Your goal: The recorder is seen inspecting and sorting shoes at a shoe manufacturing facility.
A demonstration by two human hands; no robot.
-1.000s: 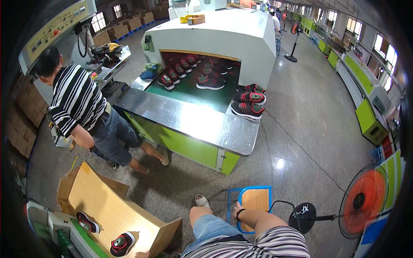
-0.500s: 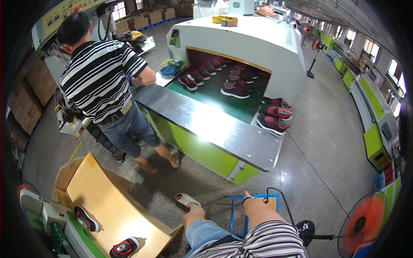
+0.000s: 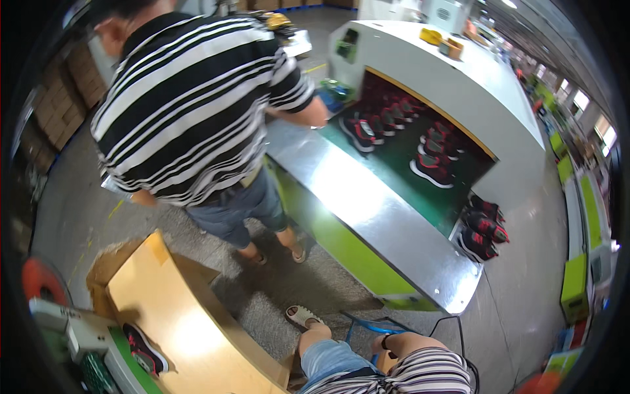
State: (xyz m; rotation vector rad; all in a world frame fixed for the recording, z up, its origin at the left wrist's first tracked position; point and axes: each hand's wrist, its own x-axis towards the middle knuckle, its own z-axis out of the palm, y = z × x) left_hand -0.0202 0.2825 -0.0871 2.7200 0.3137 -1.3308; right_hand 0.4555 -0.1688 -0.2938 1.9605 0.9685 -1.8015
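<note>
Factory floor surrounds a white machine, where black-and-red shoes sit in rows on a green belt and a co-worker stands to the left. Low in the head view, the right hand is beside the blue-framed stool near the person's leg, too hidden to tell its grip; the left is out of sight. One shoe rests at the edge of a curved board.

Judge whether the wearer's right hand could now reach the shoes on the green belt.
Probably not: the right hand is down by the stool, and the metal counter lies between it and the shoes.
</note>
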